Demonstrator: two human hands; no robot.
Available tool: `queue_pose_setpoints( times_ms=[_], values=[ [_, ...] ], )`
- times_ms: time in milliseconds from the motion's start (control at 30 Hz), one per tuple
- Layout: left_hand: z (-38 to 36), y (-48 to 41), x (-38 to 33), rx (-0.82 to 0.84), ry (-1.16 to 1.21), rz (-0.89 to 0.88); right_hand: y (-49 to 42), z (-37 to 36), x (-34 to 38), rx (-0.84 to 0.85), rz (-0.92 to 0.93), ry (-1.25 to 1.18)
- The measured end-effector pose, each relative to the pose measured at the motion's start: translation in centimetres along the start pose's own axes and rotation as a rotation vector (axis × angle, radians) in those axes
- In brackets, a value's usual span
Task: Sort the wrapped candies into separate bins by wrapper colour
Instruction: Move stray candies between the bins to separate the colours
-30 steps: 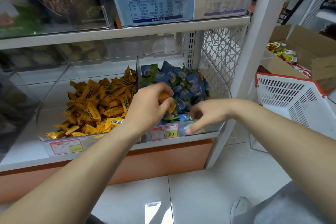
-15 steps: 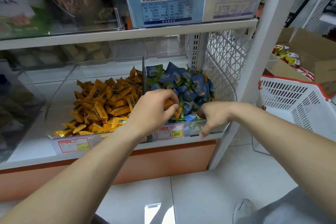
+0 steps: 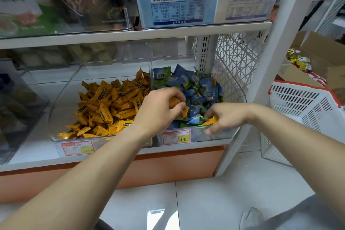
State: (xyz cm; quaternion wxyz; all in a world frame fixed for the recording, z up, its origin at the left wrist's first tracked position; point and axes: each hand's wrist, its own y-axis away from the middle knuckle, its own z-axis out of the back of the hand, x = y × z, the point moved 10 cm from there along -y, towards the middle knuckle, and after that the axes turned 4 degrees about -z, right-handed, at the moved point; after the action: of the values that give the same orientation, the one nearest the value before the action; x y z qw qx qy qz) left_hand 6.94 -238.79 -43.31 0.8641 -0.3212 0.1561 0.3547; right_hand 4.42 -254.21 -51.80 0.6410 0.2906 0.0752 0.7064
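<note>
Both hands in right bin (image 3: 234,91), over blue and green candies (image 3: 197,87). Left hand (image 3: 158,112) curled, fingers clutching several orange candies (image 3: 175,101) above front of blue heap. Right hand (image 3: 226,117) low at bin's front edge, fingertips pinching one orange candy (image 3: 211,121). Left bin (image 3: 63,89) just beside, holding orange pile (image 3: 112,106). White basket (image 3: 306,106) off to right.

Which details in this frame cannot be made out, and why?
Head view:
- Count of yellow candies in the left hand: curled fingers cover them.
- How the right hand holds its yellow candy: fingertips hidden beneath it.
- Print on the left price tag: blurred.
- Lower layers of the right bin: buried.
</note>
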Motion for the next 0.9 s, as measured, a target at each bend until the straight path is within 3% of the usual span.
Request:
queue_pose_setpoints(
  times_ms=[167,267,433,533,600,700,800,900],
  values=[
    [0.9,-0.2,1.2,-0.061,0.166,0.149,2.0,1.9,0.6,-0.043,0.112,-0.098],
    [1.0,-0.1,1.7,-0.079,0.256,0.212,2.9,4.2,0.6,-0.181,0.135,-0.172],
    [0.1,0.1,0.8,-0.029,0.459,0.257,4.3,6.9,2.5,-0.368,0.295,-0.753],
    [0.1,0.1,-0.2,-0.039,0.429,0.221,3.6,6.5,3.0,-0.467,0.271,-1.057],
    [1.0,-0.1,-0.2,-0.089,0.374,0.199,3.1,6.2,3.2,-0.425,0.257,-1.139],
    [4.5,-0.2,1.4,-0.202,0.196,0.194,3.1,7.1,1.2,-0.497,0.191,-1.095],
    [8.4,0.4,3.5,-0.257,-0.127,0.202,3.5,8.5,-1.7,-0.786,0.038,-0.705],
    [8.9,1.0,6.3,-0.109,-0.450,0.286,1.7,6.8,-2.1,-0.695,-0.073,-0.376]
  ],
)
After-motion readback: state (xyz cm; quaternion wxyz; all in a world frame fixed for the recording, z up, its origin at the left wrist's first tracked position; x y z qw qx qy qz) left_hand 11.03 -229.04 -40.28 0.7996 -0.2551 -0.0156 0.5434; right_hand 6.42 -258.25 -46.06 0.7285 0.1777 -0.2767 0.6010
